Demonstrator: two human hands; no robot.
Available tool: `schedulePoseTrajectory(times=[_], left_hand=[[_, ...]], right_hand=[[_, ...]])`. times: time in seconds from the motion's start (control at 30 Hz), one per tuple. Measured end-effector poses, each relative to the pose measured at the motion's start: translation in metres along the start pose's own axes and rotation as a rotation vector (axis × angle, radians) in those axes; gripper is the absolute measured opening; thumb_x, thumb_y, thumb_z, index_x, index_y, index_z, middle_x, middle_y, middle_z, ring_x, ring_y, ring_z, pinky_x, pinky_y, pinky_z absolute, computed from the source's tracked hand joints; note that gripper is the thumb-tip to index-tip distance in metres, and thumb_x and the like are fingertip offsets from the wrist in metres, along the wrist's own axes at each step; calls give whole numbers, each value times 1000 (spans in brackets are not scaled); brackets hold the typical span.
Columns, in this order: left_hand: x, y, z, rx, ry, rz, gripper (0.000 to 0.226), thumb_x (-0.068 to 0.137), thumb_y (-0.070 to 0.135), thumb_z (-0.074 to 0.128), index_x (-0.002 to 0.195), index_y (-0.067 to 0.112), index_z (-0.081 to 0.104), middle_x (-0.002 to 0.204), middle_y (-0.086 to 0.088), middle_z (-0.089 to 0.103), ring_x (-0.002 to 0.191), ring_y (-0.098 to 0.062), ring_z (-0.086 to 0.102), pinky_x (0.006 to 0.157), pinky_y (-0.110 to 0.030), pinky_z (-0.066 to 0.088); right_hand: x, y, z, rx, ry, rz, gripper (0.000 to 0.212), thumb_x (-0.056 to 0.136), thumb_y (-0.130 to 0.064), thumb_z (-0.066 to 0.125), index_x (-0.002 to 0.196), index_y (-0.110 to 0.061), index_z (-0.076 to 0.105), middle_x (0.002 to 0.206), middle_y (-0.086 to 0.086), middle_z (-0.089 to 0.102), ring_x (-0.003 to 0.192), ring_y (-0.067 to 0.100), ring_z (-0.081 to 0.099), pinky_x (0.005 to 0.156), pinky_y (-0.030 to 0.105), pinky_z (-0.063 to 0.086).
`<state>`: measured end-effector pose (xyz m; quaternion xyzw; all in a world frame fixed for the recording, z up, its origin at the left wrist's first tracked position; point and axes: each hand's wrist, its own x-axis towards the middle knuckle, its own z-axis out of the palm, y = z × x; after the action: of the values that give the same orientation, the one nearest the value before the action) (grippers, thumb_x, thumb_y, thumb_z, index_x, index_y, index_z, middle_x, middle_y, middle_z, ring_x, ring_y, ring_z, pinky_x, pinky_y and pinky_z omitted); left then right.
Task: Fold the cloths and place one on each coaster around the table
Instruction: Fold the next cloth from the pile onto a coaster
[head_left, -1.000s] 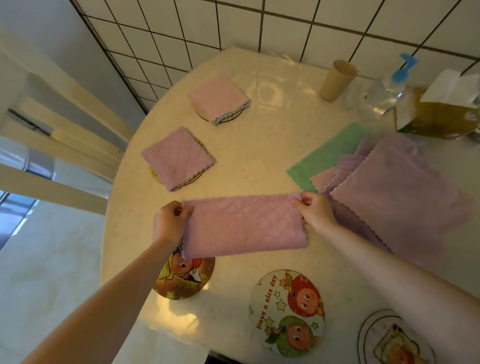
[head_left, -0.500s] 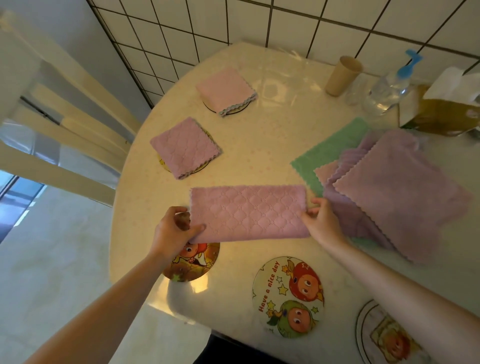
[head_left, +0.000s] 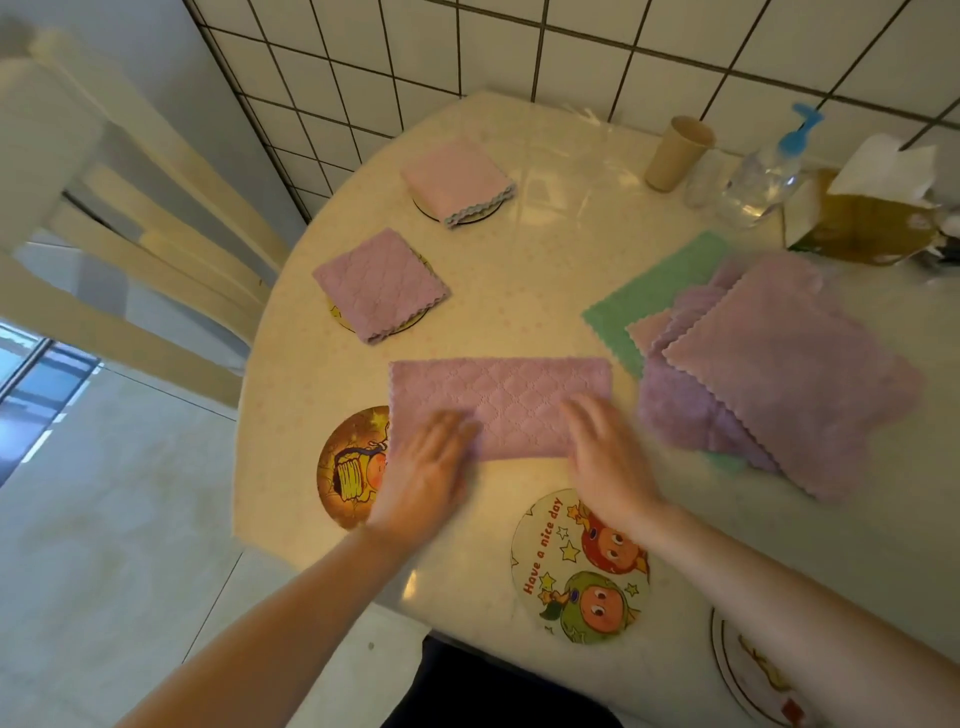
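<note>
Mauve quilted cloth (head_left: 498, 402), folded once into a long strip, lies flat at frame centre under both my hands.

Risk first: the strip's left end overlaps the brown round cartoon coaster (head_left: 353, 467) at centre-left, so a careless second fold could drag the coaster or leave the layers skewed; the glossy cream round table (head_left: 545, 270) looks slick, so the cloth may slide. Left hand (head_left: 423, 478) lies flat, fingers straight, pressing the strip's lower left. Right hand (head_left: 605, 457) lies flat on its lower right, fingers spread; both blurred, gripping nothing. Two folded cloths already sit on coasters at upper left. White "Have a nice day" coaster (head_left: 579, 569) at lower centre is bare. Loose stack of unfolded mauve cloths (head_left: 779, 364) waits at right.
</note>
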<state>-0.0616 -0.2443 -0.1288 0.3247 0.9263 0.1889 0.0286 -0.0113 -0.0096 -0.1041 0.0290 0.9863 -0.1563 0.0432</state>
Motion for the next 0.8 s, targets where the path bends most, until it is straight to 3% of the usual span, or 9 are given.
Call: schedulePoseTrajectory(times=[0.07, 0.13, 0.2, 0.3, 0.43, 0.5, 0.57, 0.67, 0.8], left_hand=[[-2, 18, 21, 77, -182, 95, 62, 96, 41, 40, 151, 18, 22, 159, -3, 16, 147, -24, 10, 119, -43, 15], [-5, 23, 37, 147, -287, 89, 70, 96, 50, 33, 153, 17, 8, 160, -2, 4, 147, -24, -1, 119, -45, 10], [-10, 17, 42, 183, -322, 66, 71, 97, 54, 28, 152, 18, 2, 159, -2, 1, 146, -25, -6, 119, -48, 8], [-21, 0, 38, 232, -347, 53, 69, 98, 54, 24, 152, 20, -1, 159, 1, -4, 146, -23, -11, 120, -48, 4], [-40, -20, 26, 258, -286, -38, 67, 96, 53, 27, 152, 19, 16, 159, 2, 13, 147, -20, 2, 116, -45, 5], [-49, -26, 21, 243, -250, -87, 67, 95, 52, 30, 152, 19, 19, 159, 2, 16, 147, -17, 6, 117, -42, 4], [-55, -27, 19, 219, -234, -129, 68, 95, 52, 31, 152, 18, 14, 159, 2, 11, 147, -18, 4, 118, -40, 2], [-53, -18, 20, 232, -233, -186, 68, 96, 53, 27, 152, 16, 15, 159, 0, 11, 147, -22, 5, 118, -42, 2], [-40, 6, 27, 280, -180, -262, 66, 93, 45, 31, 146, 7, 33, 153, -9, 32, 143, -30, 24, 117, -45, 5]], right_hand=[[-6, -17, 16, -57, -190, -175, 59, 96, -11, 40, 150, -12, 18, 158, 4, 14, 146, 22, 9, 119, 37, 12], [-10, -20, 33, -138, -259, -244, 59, 99, -18, 33, 151, -12, 6, 160, 3, 1, 147, 19, -5, 117, 33, -3], [-15, -12, 38, -192, -270, -241, 57, 100, -19, 28, 151, -14, 2, 160, 2, -4, 146, 20, -10, 115, 33, -10], [-24, 9, 32, -273, -304, -239, 68, 88, 0, 15, 150, -17, -9, 156, 0, -19, 143, 20, -20, 114, 39, -14], [-37, 47, 20, -364, -299, -239, 78, 82, 8, 20, 148, -18, -12, 155, 0, -21, 142, 21, -22, 115, 40, -12], [-39, 62, 16, -376, -264, -274, 75, 84, 5, 27, 150, -15, -3, 158, 2, -9, 144, 22, -11, 114, 41, -6], [-36, 68, 13, -414, -199, -332, 71, 82, 0, 39, 149, -10, 18, 157, 7, 15, 144, 24, 13, 113, 43, 11], [-27, 64, 14, -416, -170, -395, 62, 74, -3, 53, 136, -1, 47, 141, 14, 48, 130, 31, 46, 105, 44, 39], [-11, 60, 16, -425, -125, -453, 42, 74, -2, 62, 116, 4, 60, 120, 19, 60, 110, 35, 57, 88, 44, 53]])
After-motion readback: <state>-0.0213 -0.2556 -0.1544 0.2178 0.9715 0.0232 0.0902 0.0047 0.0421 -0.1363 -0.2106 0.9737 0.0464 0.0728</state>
